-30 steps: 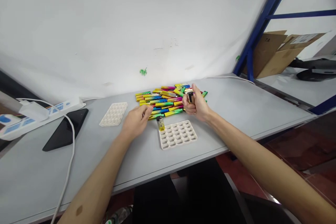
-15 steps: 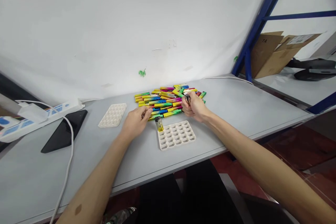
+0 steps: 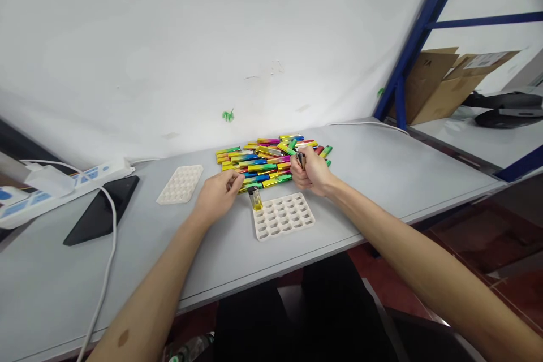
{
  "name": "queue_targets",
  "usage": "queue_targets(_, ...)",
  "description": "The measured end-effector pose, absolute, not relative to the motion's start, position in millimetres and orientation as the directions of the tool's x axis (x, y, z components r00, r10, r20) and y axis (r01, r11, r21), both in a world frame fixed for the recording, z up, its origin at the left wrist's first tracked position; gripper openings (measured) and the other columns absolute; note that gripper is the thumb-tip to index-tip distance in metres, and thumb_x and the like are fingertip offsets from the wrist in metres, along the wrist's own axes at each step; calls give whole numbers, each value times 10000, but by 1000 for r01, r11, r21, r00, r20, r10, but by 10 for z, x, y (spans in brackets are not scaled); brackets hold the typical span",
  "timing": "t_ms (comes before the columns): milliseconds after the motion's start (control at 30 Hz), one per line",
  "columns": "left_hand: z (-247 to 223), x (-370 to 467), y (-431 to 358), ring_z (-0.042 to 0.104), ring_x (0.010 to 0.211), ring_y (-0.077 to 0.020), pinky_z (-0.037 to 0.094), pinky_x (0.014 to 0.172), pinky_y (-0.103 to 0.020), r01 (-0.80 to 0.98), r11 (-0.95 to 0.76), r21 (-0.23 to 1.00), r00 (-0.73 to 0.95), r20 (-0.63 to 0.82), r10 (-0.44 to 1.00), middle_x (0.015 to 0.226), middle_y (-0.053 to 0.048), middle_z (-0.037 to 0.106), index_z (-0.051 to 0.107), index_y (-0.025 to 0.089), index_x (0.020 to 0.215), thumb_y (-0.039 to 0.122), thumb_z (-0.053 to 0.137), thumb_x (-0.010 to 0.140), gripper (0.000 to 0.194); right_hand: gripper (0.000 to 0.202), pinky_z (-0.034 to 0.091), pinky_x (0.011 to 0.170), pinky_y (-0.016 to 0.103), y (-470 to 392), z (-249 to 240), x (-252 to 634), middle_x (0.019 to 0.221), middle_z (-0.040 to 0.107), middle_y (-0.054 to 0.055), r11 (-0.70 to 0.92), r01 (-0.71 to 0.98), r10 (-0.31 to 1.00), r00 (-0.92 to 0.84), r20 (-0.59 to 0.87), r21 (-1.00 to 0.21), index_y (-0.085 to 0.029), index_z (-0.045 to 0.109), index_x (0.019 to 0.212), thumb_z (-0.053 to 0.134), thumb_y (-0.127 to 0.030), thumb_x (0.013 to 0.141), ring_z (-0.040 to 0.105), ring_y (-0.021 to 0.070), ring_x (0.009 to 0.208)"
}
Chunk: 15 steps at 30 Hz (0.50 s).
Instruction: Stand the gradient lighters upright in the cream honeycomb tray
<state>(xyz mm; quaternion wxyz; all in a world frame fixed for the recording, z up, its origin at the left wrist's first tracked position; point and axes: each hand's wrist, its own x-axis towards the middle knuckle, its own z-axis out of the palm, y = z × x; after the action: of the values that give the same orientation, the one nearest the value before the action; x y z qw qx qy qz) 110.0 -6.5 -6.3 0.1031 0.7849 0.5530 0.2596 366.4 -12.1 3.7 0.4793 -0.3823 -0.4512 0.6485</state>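
On the grey tabletop (image 3: 382,181) by the white wall, my right hand (image 3: 311,172) is closed around a lighter (image 3: 300,159) beside the colourful pile (image 3: 267,159), my left hand (image 3: 218,192) loosely curled near the tray (image 3: 283,216), handy for slotting.

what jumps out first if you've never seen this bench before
A heap of rainbow-coloured lighters lies mid-table against the white wall. Before it the right hand grips one lighter, the left hand rests at the heap's edge, and a white honeycomb tray holds one yellow lighter upright at its corner.

Left hand (image 3: 218,195) palm down, fingers curled, right hand (image 3: 311,172) fisted, arms outstretched
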Motion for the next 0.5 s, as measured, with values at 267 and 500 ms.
queue_targets(267,-59,1107,-69,608,705,-186,466,700,-299,799,-382,465,264,299,917,795,-23,707,644,232,875,480,439,961,334,549,89,366,208,-155,32,3635,465,174,-87,-151,-244,949,-306,-72,-958,-223,406,592,345,-619,967,71,77,403)
queue_targets(500,-61,1103,-71,620,730,-193,455,699,-310,796,-382,469,276,281,919,815,-23,721,644,232,907,453,458,965,295,252,482,738,270,-225,65,3648,810,616,11,113,-173,910,-377,171,-979,-199,620,811,671,-427,903,588,141,779)
